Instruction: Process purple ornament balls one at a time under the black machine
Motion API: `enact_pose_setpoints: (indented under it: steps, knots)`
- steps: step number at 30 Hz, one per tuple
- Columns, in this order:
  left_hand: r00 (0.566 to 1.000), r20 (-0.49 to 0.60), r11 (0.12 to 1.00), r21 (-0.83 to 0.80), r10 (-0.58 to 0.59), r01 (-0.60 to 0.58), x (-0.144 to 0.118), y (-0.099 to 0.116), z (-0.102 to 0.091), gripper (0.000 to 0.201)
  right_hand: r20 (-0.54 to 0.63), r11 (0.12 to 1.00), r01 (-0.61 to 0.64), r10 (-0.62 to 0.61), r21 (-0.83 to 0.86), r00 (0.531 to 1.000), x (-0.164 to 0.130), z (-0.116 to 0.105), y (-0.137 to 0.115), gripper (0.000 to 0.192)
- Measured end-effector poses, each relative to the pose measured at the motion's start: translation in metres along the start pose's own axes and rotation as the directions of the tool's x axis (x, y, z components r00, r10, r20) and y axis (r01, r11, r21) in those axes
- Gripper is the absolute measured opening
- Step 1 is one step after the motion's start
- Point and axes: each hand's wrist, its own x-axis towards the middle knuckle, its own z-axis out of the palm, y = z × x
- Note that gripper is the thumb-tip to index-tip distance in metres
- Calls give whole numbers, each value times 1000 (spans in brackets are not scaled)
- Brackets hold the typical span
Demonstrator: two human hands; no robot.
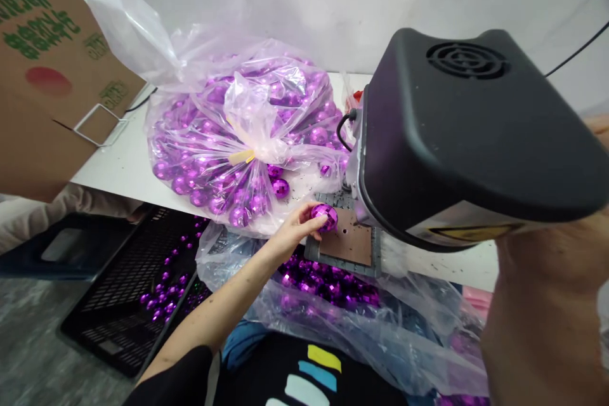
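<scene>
Lap bag [380,323]: purple balls. Left hand [292,228] pinches ball [325,216]. Right hand's grip hidden. Table bag [238,139] full.

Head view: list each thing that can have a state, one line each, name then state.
Left hand: closed on the purple faceted ball, at the machine's base plate.
Right arm: raised beside the black machine housing; hand hidden.
Clear plastic bag of purple balls on the table: tied shut.
Clear plastic bag on the lap: open, holding balls.
Black slotted crate: holds loose balls.
</scene>
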Motion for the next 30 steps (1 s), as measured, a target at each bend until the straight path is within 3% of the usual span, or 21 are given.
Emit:
enact_pose_setpoints:
  steps: [3,6,11,15,19,25,30]
  knots:
    - [987,-35,944,300,156,-138,6,-12,8,51,9,998,19,-20,61,1000,2,1,-6,28]
    - [969,-20,840,503,246,-203,11,-23,12,50,16,996,-1,-1,94,1000,4,1,-10,28]
    - [940,60,670,686,336,-283,15,-31,17,47,20,996,-7,5,94,1000,4,1,-14,40]
    - [920,147,578,739,363,-346,16,-30,26,44,19,996,-9,7,88,1000,3,2,-15,42]
    - [925,140,577,746,352,-333,19,-35,38,48,4,996,-28,28,83,1000,2,3,-16,37]
    - [930,99,646,693,354,-320,22,-49,43,50,42,998,-11,8,69,999,3,-3,-18,27]
    - [942,108,654,694,317,-300,19,-43,43,49,-7,999,23,-23,25,1000,-5,-2,-16,27]
